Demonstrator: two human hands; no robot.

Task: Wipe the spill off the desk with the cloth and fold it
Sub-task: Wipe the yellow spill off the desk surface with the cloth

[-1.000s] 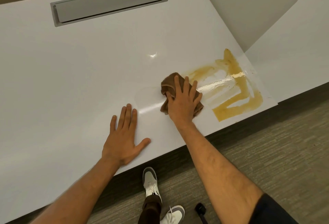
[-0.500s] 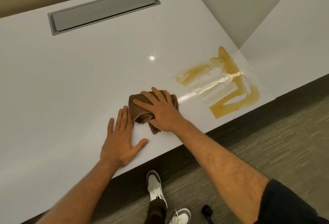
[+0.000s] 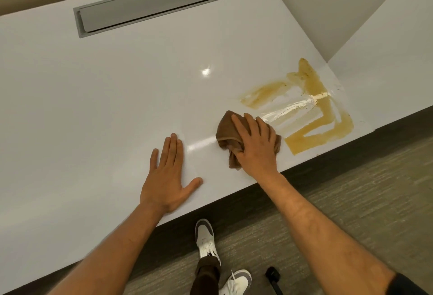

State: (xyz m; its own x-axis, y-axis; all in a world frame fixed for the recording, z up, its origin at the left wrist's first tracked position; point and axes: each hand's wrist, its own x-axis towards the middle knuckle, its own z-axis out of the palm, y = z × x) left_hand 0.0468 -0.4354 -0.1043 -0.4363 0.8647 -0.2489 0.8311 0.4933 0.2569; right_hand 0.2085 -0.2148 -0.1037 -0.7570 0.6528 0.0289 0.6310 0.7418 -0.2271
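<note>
A crumpled brown cloth [image 3: 226, 130] lies on the white desk [image 3: 117, 95], pressed flat under my right hand [image 3: 256, 144], whose fingers spread over it. Just right of the cloth is a yellow-brown spill [image 3: 321, 111] with wiped, glossy streaks through its middle and thick bands left along its right and lower edges. My left hand [image 3: 167, 175] rests flat on the bare desk to the left of the cloth, fingers apart, holding nothing.
A grey recessed cable hatch [image 3: 147, 5] sits at the back of the desk. A white divider panel [image 3: 339, 8] rises at the back right. The desk's front edge runs just below my hands, over grey carpet [image 3: 351, 201] and my shoes [image 3: 205, 236].
My right hand swept the cloth left from the spill toward my left hand, then back right to the spill's left edge. My left hand stayed planted.
</note>
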